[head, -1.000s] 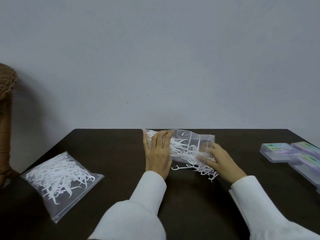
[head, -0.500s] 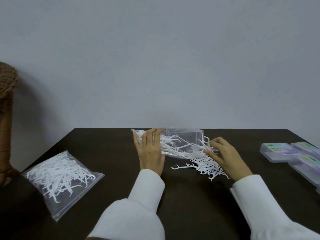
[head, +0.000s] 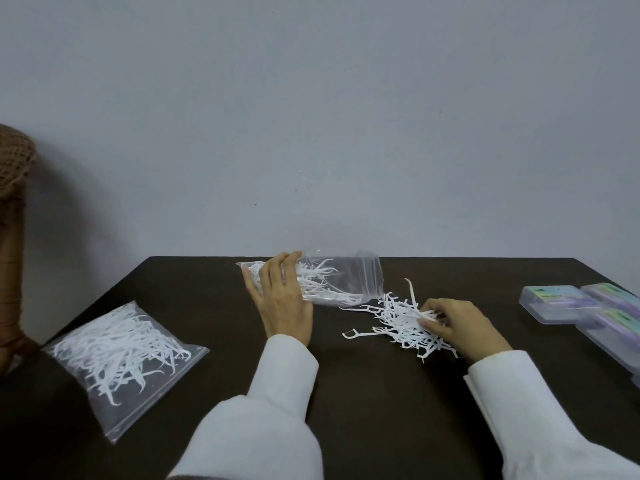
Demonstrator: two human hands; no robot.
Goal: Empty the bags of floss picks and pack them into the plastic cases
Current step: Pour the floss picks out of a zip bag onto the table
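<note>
— What are the hands doing?

— The left hand [head: 282, 299] lies over the closed end of the open bag [head: 341, 280], thumb under its near edge and fingers curled over the top, gripping it, wrist straight along the white sleeve [head: 277, 386]. The right hand [head: 460, 327] sits low on the dark table [head: 363, 393], fingertips bent into the loose pile of floss picks [head: 401, 318], pinching a few.

— Where are the picks?

— Some remain in the held bag, at its left half. The spilled heap lies just beside the bag's mouth, under the right fingers. A second, sealed bag [head: 124, 358] lies well apart to the left. The plastic cases [head: 554, 303] are grouped at the table's right edge, lids closed.

— Anything different from a moment ago?

— Yes. The bag has been drawn leftward, off the heap. The right hand, which was at the bag's mouth, is now on the pile, and more picks lie outside. The sealed bag and cases have not moved.
</note>
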